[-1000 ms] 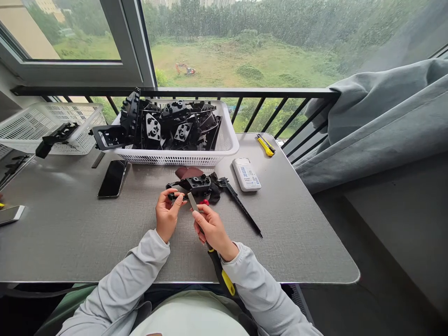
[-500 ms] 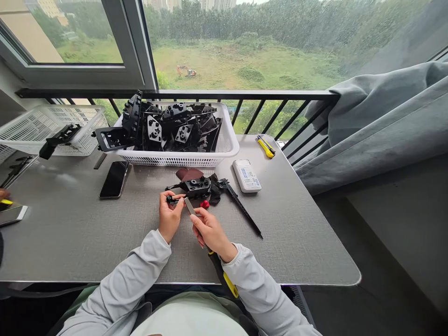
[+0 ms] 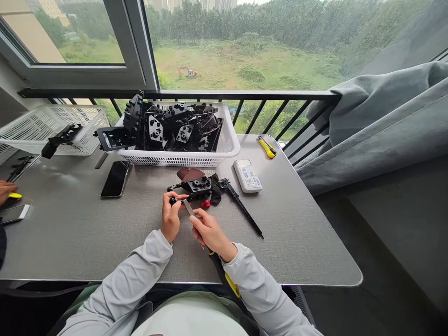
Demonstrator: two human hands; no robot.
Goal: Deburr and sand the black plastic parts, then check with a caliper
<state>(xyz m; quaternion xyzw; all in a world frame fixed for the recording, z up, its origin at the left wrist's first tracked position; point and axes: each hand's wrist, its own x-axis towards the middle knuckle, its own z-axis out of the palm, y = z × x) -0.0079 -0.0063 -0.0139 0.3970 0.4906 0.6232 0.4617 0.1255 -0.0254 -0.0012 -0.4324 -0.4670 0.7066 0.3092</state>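
Observation:
My left hand [image 3: 170,216] is closed around the near end of a black plastic part [image 3: 193,187] that rests on the grey table [image 3: 87,233]. In my right hand [image 3: 208,231] I grip a utility knife [image 3: 224,275] with a black and yellow handle; its bare blade [image 3: 189,207] points up-left and touches the part just beside my left thumb. A small red piece [image 3: 206,204] lies right behind the blade. A brown sheet [image 3: 189,174] and a black cloth [image 3: 214,192] lie under and beside the part.
A white basket [image 3: 224,144] full of black plastic parts stands behind. A phone [image 3: 115,178], a white box [image 3: 248,175], a black caliper [image 3: 245,213] and a yellow knife [image 3: 266,146] lie around. Another white basket [image 3: 38,126] and another person's hand [image 3: 6,191] are at left.
My hands shifted slightly forward and the blade tip came closer to the part beside my left thumb. At the left edge another person's hand with a yellow tool has come into view.

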